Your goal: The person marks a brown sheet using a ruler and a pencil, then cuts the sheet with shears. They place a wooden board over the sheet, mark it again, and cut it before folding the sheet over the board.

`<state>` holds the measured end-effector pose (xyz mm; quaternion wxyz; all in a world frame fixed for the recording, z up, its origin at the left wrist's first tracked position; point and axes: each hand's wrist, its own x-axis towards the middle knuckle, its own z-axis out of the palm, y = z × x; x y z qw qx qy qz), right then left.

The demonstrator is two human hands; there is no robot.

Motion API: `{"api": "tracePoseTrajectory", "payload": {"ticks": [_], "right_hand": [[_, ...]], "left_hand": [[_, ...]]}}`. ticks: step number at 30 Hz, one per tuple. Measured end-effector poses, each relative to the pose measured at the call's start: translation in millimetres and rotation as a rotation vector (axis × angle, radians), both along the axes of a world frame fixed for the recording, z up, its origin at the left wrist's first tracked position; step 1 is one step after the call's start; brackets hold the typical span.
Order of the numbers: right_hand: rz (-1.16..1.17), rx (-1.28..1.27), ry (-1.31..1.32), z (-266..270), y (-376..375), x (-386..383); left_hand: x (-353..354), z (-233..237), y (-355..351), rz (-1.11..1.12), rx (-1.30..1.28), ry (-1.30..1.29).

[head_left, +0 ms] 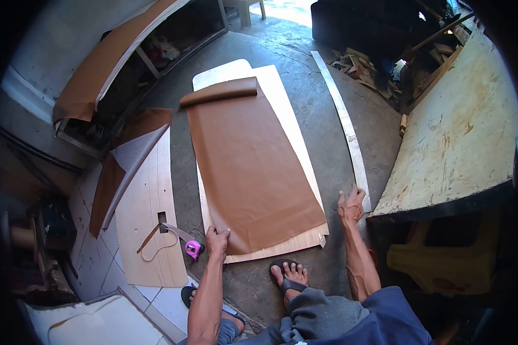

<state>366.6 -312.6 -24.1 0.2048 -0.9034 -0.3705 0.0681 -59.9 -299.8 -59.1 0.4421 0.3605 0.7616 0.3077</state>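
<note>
A sheet of brown leather-like material (247,167) lies over light plywood boards (290,129) on the floor, its far end rolled up. My left hand (217,240) is at the sheet's near left corner, fingers curled and thumb pressed on its edge. My right hand (351,205) has its fingers around the near end of a long, pale, flat strip (341,112), which lies on the floor to the right of the boards. Beside my left hand is a pink tape measure (194,249).
To the left, a plywood panel (147,253) carries a folded brown piece (112,178) and a looped strap (157,248). A large worn board (452,126) stands at right, above a yellow plastic stool (437,259). Wood scraps (360,68) lie behind. My sandaled foot (290,276) is near the boards.
</note>
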Motion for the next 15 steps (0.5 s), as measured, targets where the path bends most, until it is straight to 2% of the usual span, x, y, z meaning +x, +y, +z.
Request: {"api": "tracePoseTrajectory", "payload": {"ticks": [1,3,5,7,8,11,12,13,15], "right_hand": [[-0.094,-0.044,-0.088,1,0,13],[-0.124,-0.128,-0.079,-14,-6,41],[-0.149,-0.214,-0.075,-23,-7,62],[-0.022,-0.377,0.018,-17,-2,71],[-0.043,-0.389,0.043,-15,0,74],[-0.029,-0.444,0.165,23,6,64],[-0.022,-0.274,0.111,18,3,57],[-0.032,-0.272,0.115,16,-3,56],[-0.130,-0.037,0.171,21,-9,37]], "left_hand": [[2,0,-1,-0.007,0.000,0.003],[12,-1,0,0.040,0.043,-0.105],[15,-15,3,0.003,0.015,-0.038],[23,-16,2,-0.006,0.016,-0.044],[25,-15,2,-0.054,0.010,0.042],[29,-13,3,-0.034,0.021,0.047],[30,-10,3,-0.045,0.021,0.048],[29,-6,4,-0.040,-0.001,0.008],[33,6,4,-0.035,-0.027,-0.028]]}}
